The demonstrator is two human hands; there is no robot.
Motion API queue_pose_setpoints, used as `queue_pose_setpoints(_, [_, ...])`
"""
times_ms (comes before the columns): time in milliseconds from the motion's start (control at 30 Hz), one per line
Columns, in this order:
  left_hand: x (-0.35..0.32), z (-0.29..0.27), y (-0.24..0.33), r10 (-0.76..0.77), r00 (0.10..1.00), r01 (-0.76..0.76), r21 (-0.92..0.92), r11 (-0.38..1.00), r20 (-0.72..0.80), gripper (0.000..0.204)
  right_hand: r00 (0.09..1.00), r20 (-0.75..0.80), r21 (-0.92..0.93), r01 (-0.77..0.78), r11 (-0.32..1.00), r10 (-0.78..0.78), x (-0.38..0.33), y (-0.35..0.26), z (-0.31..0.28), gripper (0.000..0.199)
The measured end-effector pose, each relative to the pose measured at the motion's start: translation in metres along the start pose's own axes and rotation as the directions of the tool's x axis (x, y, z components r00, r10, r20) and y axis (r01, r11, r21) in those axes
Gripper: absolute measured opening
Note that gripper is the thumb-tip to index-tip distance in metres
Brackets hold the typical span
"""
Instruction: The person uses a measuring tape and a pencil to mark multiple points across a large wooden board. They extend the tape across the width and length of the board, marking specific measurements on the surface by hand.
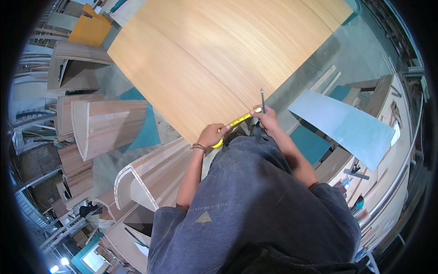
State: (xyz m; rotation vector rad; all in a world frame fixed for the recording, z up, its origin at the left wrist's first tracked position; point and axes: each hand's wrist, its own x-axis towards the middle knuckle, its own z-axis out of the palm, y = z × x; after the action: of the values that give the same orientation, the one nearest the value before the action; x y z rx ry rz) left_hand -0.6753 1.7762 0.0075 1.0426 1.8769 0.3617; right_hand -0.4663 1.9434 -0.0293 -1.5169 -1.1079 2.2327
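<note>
Seen from the head, a worker's left hand closes around a yellow tape measure, drawn out along the near edge of a broad wooden panel. At the tape's right end, the right hand grips a dark pen-like tool, tip upward, its fingers at the tape. Measuring appears under way: the tape is extended, but no fresh mark can be made out, leaving what remains unclear. Curved wooden pieces stand left; a pale board lies right.

Bright light, glaring lamps lower left, bent edges, black corners
</note>
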Motion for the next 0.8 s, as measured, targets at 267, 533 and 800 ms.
queue_pose_setpoints(267, [0.076,-0.09,0.022,0.13,0.992,-0.11,0.487,0.866,-0.006,0.049,0.985,-0.078,0.762,-0.042,0.646,0.157,0.016,0.025,-0.076,0.02])
queue_pose_setpoints(533, [0.157,-0.135,0.066,0.171,0.98,-0.183,0.789,0.586,0.101,0.051,0.973,-0.133,0.847,0.012,0.532,0.19,0.021,0.036,-0.07,0.022])
queue_pose_setpoints(800, [0.211,-0.155,0.093,0.345,0.901,-0.384,0.852,0.357,0.262,0.049,0.972,-0.113,0.946,0.041,0.321,0.208,0.023,0.051,-0.034,0.021])
